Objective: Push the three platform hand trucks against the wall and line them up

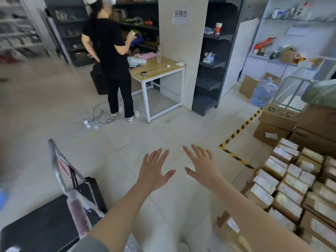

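1. The left hand (pixel 154 171) is spread wide, palm down and fingers splayed, held out over the pale tiled floor (pixel 163 131); it holds and touches nothing.
2. The right hand (pixel 201 166) is equally wide open beside it, thumbs pointing toward each other with a gap between them; it too is empty and in contact with nothing.
3. One platform hand truck (pixel 45 220) sits at the lower left, just beside the left forearm. Its flat black deck looks matte and rectangular, with its long axis running from the lower left edge up toward the middle of the floor.
4. The truck's handle (pixel 61 171) is a shiny metal tube wrapped in clear plastic film, rising from the deck's far end and leaning up and to the left.
5. Whether other trucks are nearby cannot be told from this view.
6. To the right, brown cardboard boxes (pixel 291 182) with pale labels lie packed in rows behind yellow-and-black striped floor tape (pixel 238 131).
7. Further off, a person in black stands at a wood-topped bench (pixel 160 68) with white metal legs.
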Motion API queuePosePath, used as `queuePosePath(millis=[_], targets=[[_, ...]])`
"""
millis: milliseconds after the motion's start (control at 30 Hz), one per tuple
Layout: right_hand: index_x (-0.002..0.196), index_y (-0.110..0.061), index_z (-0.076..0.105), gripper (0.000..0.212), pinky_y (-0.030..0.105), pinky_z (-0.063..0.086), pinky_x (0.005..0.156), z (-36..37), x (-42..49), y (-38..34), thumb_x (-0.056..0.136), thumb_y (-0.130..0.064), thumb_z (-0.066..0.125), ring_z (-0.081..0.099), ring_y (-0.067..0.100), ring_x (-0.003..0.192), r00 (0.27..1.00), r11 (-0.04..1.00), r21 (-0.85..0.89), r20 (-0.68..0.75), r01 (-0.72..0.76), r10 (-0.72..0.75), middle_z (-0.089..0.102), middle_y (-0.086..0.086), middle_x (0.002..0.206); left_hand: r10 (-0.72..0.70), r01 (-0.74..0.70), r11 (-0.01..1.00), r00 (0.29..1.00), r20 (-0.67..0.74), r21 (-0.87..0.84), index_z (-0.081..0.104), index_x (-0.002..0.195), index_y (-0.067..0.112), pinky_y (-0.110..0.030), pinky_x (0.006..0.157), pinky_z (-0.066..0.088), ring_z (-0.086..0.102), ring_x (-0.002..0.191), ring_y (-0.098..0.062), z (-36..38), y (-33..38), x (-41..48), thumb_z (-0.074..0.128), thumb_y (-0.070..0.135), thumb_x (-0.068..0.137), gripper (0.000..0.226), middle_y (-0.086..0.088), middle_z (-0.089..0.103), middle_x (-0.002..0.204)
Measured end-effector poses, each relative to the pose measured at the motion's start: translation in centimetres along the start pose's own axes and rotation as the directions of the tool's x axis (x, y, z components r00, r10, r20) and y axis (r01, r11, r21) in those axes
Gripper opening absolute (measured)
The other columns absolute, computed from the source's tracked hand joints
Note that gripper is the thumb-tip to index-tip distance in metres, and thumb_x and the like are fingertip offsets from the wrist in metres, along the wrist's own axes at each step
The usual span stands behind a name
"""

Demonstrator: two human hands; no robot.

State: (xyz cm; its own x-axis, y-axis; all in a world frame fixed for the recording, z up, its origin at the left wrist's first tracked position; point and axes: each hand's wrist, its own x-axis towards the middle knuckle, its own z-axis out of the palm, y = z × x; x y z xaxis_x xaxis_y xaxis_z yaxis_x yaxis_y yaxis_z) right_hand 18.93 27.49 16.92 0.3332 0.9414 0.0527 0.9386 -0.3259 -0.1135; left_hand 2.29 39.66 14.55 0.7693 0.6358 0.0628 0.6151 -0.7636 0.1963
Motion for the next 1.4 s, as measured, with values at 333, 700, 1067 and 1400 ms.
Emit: queuePosePath(millis=[333, 700, 1067, 1400], targets=[[0.147, -0.032, 0.0, 0.072, 0.045, 0.009, 0.115, 2.5, 19.5, 3.3, 0.092, -0.046, 0.043, 0.013, 0.028, 0.142, 0.975, 0.976, -0.003, 0.041, 0.219, -0.218, 0.009, 0.006, 0.157, -0.273, 0.273, 0.961, 0.962, 0.003, -0.037, -0.004, 0.147, 0.034, -0.037, 0.117, -0.006, -0.002, 0.144, -0.015, 2.2, -5.5, 13.3, 0.031, 0.066, 0.088, 0.076, 0.007, -0.002, 0.158], [0.148, -0.025, 0.008, 0.071, 0.041, 0.016, 0.113, 4.7, 35.1, -8.9, 0.09, -0.044, 0.046, 0.023, 0.026, 0.137, 0.669, 0.671, 0.03, 0.056, 0.741, -0.741, 0.022, 0.009, 0.153, -0.747, 0.744, 0.662, 0.646, -0.158, -0.085, 0.004, 0.147, 0.033, -0.037, 0.117, 0.0, 0.005, 0.143, -0.019, 0.2, -15.0, 11.3, 0.038, 0.062, 0.086, 0.075, 0.004, 0.009, 0.157], [0.148, -0.029, 0.002, 0.072, 0.045, 0.012, 0.116, 6.7, 34.3, -24.2, 0.091, -0.045, 0.045, 0.014, 0.026, 0.142, -0.105, -0.09, 0.13, 0.112, 0.987, -0.988, 0.013, 0.008, 0.157, -0.95, 0.965, -0.088, -0.156, -0.27, -0.249, 0.006, 0.146, 0.038, -0.037, 0.114, -0.005, 0.006, 0.144, -0.021, 0.2, -10.0, 2.3, 0.04, 0.063, 0.086, 0.074, 0.005, 0.01, 0.157], [0.147, -0.03, -0.003, 0.073, 0.047, 0.004, 0.117, 11.1, 25.2, -30.2, 0.092, -0.043, 0.043, 0.007, 0.025, 0.143, -0.501, -0.475, 0.168, 0.188, 0.864, -0.845, 0.005, 0.007, 0.158, -0.825, 0.828, -0.472, -0.536, -0.178, -0.304, 0.0, 0.147, 0.036, -0.037, 0.117, -0.003, 0.002, 0.144, -0.019, 4.0, -5.6, -4.2, 0.033, 0.066, 0.083, 0.078, 0.005, 0.005, 0.158]])
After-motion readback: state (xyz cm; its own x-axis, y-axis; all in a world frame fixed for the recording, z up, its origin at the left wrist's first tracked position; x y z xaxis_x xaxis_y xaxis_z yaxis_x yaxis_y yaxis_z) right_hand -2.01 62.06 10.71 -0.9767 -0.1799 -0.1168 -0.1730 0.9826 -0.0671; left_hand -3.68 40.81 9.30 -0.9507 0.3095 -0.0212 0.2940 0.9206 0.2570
